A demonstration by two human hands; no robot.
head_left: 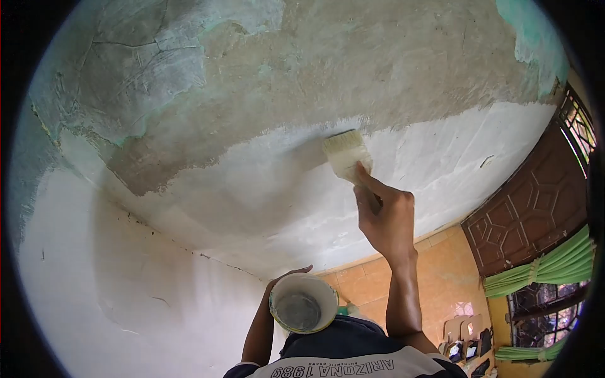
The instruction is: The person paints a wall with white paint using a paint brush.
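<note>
The right hand has its grip closed around the handle of a wide, flat paintbrush, which is raised in front of the wall with its pale yellowish bristles pointing up. The bristle end lies near the uneven border where a white coating meets bare grey-brown plaster; whether it touches the surface is hard to tell. Turquoise patches mark the upper part of the wall, with cracks at upper left, and a shadow falls on the white part left of the paintbrush. The left hand grips a small pale bucket from its outer side, the fingers showing past the rim and the rest mostly hidden. The bucket is held close to the person's dark and grey shirt, its mouth toward the camera and greyish inside. To the right are an orange tiled floor, a brown panelled door and a green curtain tied at its middle.
</note>
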